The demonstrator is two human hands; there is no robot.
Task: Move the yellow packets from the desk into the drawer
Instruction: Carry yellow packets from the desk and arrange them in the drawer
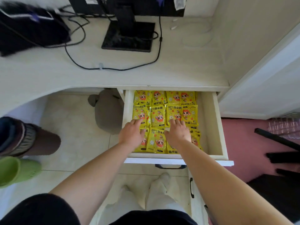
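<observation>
Filling drawer (pixel 211 124): yellow packets (pixel 157 116) (flat)

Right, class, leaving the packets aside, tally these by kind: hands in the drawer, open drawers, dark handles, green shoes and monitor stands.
Hands, left hand and right hand: 2
open drawer: 1
dark handles: 2
green shoe: 1
monitor stand: 1
Total: 7

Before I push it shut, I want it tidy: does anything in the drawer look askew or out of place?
Nothing serious. The yellow packets lie flat in rows inside the drawer, some overlapping and slightly crooked. Both hands rest flat on them.
</observation>
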